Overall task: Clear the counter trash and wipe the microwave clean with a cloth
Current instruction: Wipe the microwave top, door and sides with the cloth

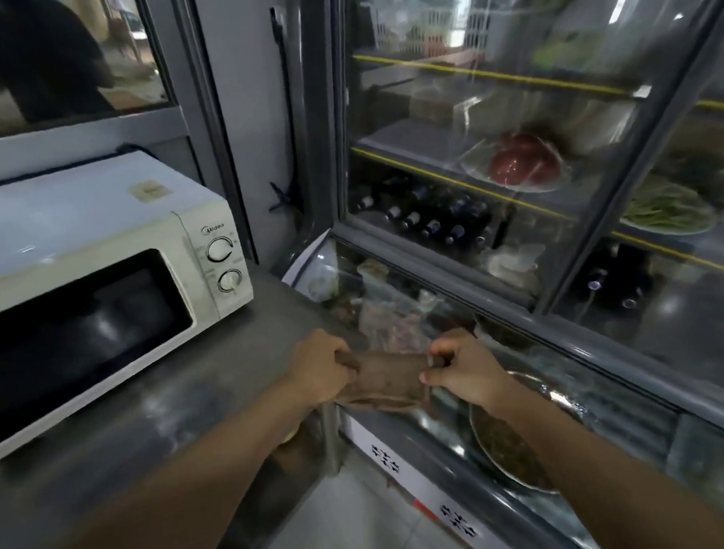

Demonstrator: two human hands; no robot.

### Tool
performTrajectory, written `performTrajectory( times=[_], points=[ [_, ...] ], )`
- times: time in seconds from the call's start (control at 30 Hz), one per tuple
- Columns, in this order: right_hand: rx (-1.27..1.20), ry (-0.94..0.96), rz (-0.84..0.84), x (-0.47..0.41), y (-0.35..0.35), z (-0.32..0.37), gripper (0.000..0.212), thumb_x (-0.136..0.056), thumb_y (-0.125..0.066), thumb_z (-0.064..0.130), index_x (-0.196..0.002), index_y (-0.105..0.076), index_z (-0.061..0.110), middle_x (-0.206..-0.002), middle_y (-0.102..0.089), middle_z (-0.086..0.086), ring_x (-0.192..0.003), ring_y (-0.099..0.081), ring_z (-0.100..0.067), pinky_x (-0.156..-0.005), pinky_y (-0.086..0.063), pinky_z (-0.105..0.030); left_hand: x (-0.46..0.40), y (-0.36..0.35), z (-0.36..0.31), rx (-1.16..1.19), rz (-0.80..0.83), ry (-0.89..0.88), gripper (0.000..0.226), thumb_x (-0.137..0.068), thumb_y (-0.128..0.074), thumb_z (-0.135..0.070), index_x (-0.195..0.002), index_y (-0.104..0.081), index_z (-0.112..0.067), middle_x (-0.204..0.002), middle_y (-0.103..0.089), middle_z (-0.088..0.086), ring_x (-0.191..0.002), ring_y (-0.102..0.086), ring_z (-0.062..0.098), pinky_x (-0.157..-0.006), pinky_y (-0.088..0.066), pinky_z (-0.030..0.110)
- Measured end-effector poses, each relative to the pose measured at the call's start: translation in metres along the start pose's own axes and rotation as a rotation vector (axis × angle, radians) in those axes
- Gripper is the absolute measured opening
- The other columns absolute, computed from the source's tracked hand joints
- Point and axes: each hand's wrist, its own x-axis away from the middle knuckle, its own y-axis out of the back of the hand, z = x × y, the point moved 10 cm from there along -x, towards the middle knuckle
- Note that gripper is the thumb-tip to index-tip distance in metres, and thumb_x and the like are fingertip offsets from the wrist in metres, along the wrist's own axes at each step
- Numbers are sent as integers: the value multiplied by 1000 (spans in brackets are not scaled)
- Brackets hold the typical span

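Head cam view, looking down past both forearms. Both hands are out in front holding a brown cloth (389,378) stretched flat between them. The left hand (319,366) has its fingers curled around the cloth's left edge, and the right hand (461,370) pinches the right edge with thumb and fingers. So both are clamped on the same cloth, one at each end, held over the gap where the grey tabletop (158,419) ends and a glass-topped display case (568,398) starts.

The microwave (99,263) sits on the tabletop off to the left, well apart from the hands. It's white, door closed with a dark window, Midea logo, and two round dials (220,249) stacked on the right panel. There's a small faded sticker (149,189) on its top.

On the right is a tall glass-door fridge (532,118) with yellow-edged shelves. Inside I can make out something red on a plate (522,165), a plate of green vegetables (663,212), and a row of dark bottles (429,220) lower down. Under the case's glass there's a round metal dish (507,443) of something dark, plus bagged stuff too blurry to name.
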Motion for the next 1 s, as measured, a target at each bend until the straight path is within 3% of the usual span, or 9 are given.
performTrajectory(
  times=[0.13,0.27,0.37,0.43,0.5,0.6,0.7,0.83,1.0],
  points=[
    [-256,-58,206,-18,-23,-15,11,-77,-69,2,-78,-64,12,-79,-66,-3,-82,-62,-19,-74,-48,-23,7,-23,27,358,62,188,23,-83,-65,-4,-70,-51,-17,-72,-52,-2,-72,-50,12,-59,-36,19],
    [-233,19,267,-36,-45,-29,10,-85,-63,2,-95,-58,3,-88,-61,-16,-72,-55,-15,-57,-42,-12,19,-52,50,538,-70,342,12,-91,-58,-11,-102,-52,-12,-97,-58,5,-81,-54,12,-59,-45,11],
    [-242,10,322,-48,-71,-51,17,-89,-60,8,-104,-54,12,-92,-59,-13,-74,-55,-19,-62,-47,-28,30,-79,72,565,-167,475,31,-94,-54,-16,-122,-47,-5,-116,-54,19,-97,-58,27,-64,-55,25],
    [-311,-68,373,-53,-95,-72,18,-89,-61,9,-101,-50,17,-90,-58,-11,-70,-56,-18,-56,-47,-30,39,-99,90,643,-202,572,28,-92,-56,-13,-117,-49,-3,-107,-57,24,-82,-64,29,-65,-58,38],
    [-383,-123,424,-56,-120,-92,26,-84,-66,5,-102,-49,16,-90,-58,-8,-71,-57,-16,-51,-48,-24,49,-125,107,794,-188,666,18,-90,-59,-7,-104,-48,-7,-82,-58,16,-52,-63,18,-44,-51,28],
    [-395,-121,498,-62,-159,-120,47,-72,-72,-8,-108,-50,13,-92,-60,-4,-77,-61,-15,-56,-49,-19,61,-164,136,922,-164,769,27,-85,-61,0,-108,-50,-11,-85,-62,14,-62,-64,22,-51,-45,27],
    [-349,-128,573,-64,-204,-150,52,-70,-68,-12,-103,-49,24,-99,-58,-9,-80,-63,-23,-55,-51,-29,67,-204,176,937,-186,835,36,-84,-60,4,-115,-51,-13,-90,-64,8,-58,-66,12,-51,-51,21],
    [-364,-127,563,-71,-264,-193,53,-72,-63,-14,-96,-48,32,-103,-57,-14,-86,-61,-23,-50,-49,-19,72,-254,243,902,-312,956,46,-81,-63,6,-121,-43,-7,-114,-54,19,-73,-62,22,-48,-54,23],
    [-199,12,429,-88,-327,-234,31,-72,-72,-1,-82,-53,20,-86,-58,3,-80,-58,-11,-64,-43,-18,59,-302,314,745,-387,928,39,-84,-60,3,-107,-37,-18,-99,-50,9,-73,-59,21,-46,-52,21]
  ],
)
